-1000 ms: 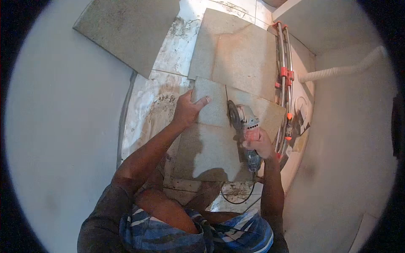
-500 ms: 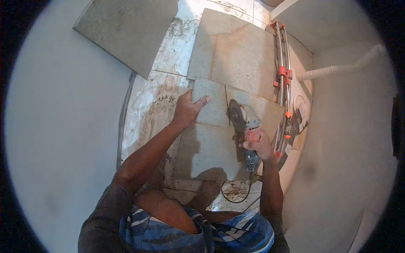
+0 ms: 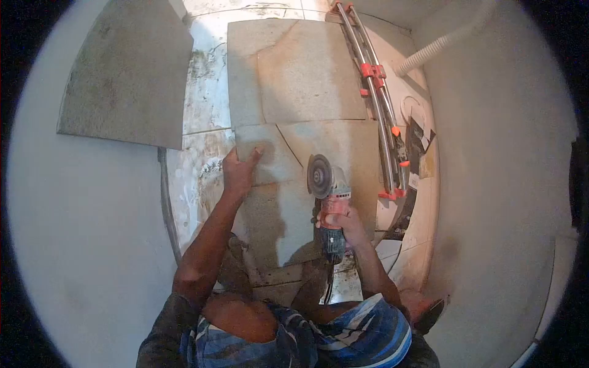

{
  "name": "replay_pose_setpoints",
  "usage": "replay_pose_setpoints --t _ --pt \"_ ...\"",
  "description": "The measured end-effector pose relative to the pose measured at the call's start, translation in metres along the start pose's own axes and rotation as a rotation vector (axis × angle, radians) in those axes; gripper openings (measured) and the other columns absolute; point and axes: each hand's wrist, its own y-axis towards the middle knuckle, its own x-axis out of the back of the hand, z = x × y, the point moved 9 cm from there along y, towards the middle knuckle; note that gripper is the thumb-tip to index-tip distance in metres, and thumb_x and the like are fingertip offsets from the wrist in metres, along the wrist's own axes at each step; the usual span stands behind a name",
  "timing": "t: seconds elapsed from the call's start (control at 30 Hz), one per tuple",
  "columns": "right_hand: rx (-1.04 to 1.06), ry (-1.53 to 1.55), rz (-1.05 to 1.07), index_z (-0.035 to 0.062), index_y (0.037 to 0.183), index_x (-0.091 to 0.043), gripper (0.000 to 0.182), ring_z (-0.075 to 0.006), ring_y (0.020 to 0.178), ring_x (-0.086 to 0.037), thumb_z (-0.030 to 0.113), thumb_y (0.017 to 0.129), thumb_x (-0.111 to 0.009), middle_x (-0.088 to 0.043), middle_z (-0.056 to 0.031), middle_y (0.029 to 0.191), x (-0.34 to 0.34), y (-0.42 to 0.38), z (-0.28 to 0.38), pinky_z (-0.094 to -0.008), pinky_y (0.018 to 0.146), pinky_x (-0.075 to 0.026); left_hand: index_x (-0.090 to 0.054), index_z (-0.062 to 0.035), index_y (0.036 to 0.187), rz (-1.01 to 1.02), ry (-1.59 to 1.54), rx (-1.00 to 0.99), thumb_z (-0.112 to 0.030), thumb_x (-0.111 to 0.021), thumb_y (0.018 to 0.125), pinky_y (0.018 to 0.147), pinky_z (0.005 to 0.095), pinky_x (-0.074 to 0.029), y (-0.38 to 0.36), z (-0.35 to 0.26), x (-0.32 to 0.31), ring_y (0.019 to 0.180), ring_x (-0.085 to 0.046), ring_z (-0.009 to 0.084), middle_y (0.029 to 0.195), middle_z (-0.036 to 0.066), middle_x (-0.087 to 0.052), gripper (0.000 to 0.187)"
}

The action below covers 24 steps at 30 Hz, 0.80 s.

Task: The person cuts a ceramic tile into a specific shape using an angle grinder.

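My right hand (image 3: 350,224) is wrapped around the red and dark body of an angle grinder (image 3: 335,205). Its round disc (image 3: 318,176) faces left, near the lower end of a dark cut line (image 3: 288,145) in a grey floor tile (image 3: 343,144). Whether the disc is spinning cannot be told. My left hand (image 3: 240,173) grips the same tile at its left edge, thumb on top and fingers mostly hidden at the side. Dust-like patches and shadows mark the tile's surface.
Beyond lies another large tile (image 3: 300,73). A manual tile cutter (image 3: 371,92) with metal rails and red fittings is along the right. One more tile (image 3: 126,80) leans against the left wall. A white corrugated pipe (image 3: 429,54) comes from the right wall.
The grinder has come back toward me, its disc now apart from the cut line. My left hand keeps its hold on the tile. The whole view has shifted and turned.
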Motion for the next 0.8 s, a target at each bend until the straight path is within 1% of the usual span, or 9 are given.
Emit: replay_pose_setpoints --t 0.03,0.1,0.17,0.27,0.5,0.6,0.67,0.73,0.8 --pt "0.022 -0.009 0.020 0.0026 0.109 -0.064 0.030 -0.0169 0.086 -0.068 0.017 0.086 -0.076 -0.069 -0.0055 0.097 -0.007 0.002 0.005 -0.0328 0.081 -0.057 -0.069 0.0022 0.115 -0.016 -0.021 0.000 -0.032 -0.076 0.092 0.082 0.0355 -0.055 0.003 0.006 0.000 0.090 -0.070 0.0189 0.103 0.011 -0.075 0.041" --pt "0.009 0.013 0.007 0.0029 0.110 -0.064 0.030 -0.0168 0.086 -0.068 0.017 0.086 -0.077 -0.068 -0.0051 0.097 -0.014 0.002 0.012 -0.0331 0.081 -0.057 -0.069 0.0028 0.116 -0.033 -0.041 0.006 -0.031 -0.075 0.093 0.082 0.0353 -0.055 0.004 0.020 0.002 0.090 -0.070 0.0190 0.104 0.012 -0.075 0.042" --pt "-0.010 0.028 -0.002 0.0033 0.111 -0.064 0.031 -0.0167 0.087 -0.068 0.017 0.086 -0.077 -0.068 -0.0047 0.098 -0.015 0.002 0.013 -0.0334 0.081 -0.057 -0.068 0.0006 0.117 -0.025 -0.064 0.042 -0.035 -0.079 0.091 0.080 0.0345 -0.055 0.000 0.012 0.002 0.089 -0.067 0.0171 0.105 0.008 -0.073 0.045" --pt "-0.026 0.028 0.004 0.0039 0.111 -0.063 0.032 -0.0160 0.087 -0.068 0.016 0.085 -0.078 -0.067 -0.0042 0.098 -0.012 0.006 0.011 -0.0331 0.081 -0.057 -0.068 0.0036 0.114 -0.035 -0.077 0.017 -0.034 -0.077 0.091 0.078 0.0351 -0.056 -0.001 0.004 0.002 0.087 -0.069 0.0185 0.100 0.012 -0.074 0.045" --pt "-0.044 -0.039 -0.007 0.0047 0.112 -0.064 0.034 -0.0152 0.086 -0.067 0.016 0.083 -0.079 -0.068 -0.0028 0.096 -0.016 0.006 0.013 -0.0317 0.080 -0.056 -0.068 0.0030 0.114 -0.019 -0.065 0.028 -0.039 -0.078 0.090 0.077 0.0343 -0.055 0.000 0.004 0.002 0.085 -0.068 0.0173 0.099 0.010 -0.074 0.049" --pt "-0.041 -0.051 -0.012 0.0043 0.112 -0.064 0.034 -0.0147 0.085 -0.067 0.016 0.083 -0.078 -0.068 -0.0023 0.096 -0.017 0.006 0.013 -0.0313 0.079 -0.056 -0.069 -0.0006 0.116 0.006 -0.129 0.062 -0.041 -0.078 0.090 0.080 0.0346 -0.055 -0.001 0.009 0.000 0.089 -0.066 0.0171 0.103 0.008 -0.072 0.049" --pt "-0.051 -0.067 -0.021 0.0043 0.112 -0.064 0.034 -0.0144 0.085 -0.067 0.015 0.083 -0.078 -0.068 -0.0021 0.096 -0.015 0.007 0.013 -0.0311 0.078 -0.056 -0.069 0.0026 0.114 -0.036 0.004 0.037 -0.039 -0.077 0.091 0.080 0.0354 -0.055 -0.003 -0.003 0.004 0.087 -0.068 0.0170 0.100 0.010 -0.074 0.049" --pt "-0.050 -0.124 -0.020 0.0007 0.117 -0.060 0.041 -0.0206 0.085 -0.072 0.015 0.082 -0.073 -0.070 -0.0100 0.096 -0.012 0.009 0.012 -0.0336 0.080 -0.058 -0.069 0.0025 0.114 -0.035 -0.026 0.044 -0.039 -0.077 0.091 0.081 0.0357 -0.055 -0.005 -0.006 0.004 0.087 -0.068 0.0176 0.100 0.011 -0.075 0.049" --pt "-0.049 -0.112 -0.004 0.0008 0.117 -0.060 0.041 -0.0205 0.085 -0.071 0.015 0.081 -0.074 -0.069 -0.0097 0.095 -0.010 0.010 0.010 -0.0338 0.080 -0.058 -0.069 0.0024 0.115 -0.038 -0.054 0.053 -0.040 -0.077 0.091 0.082 0.0361 -0.054 -0.006 -0.007 0.005 0.088 -0.068 0.0181 0.100 0.011 -0.075 0.049"
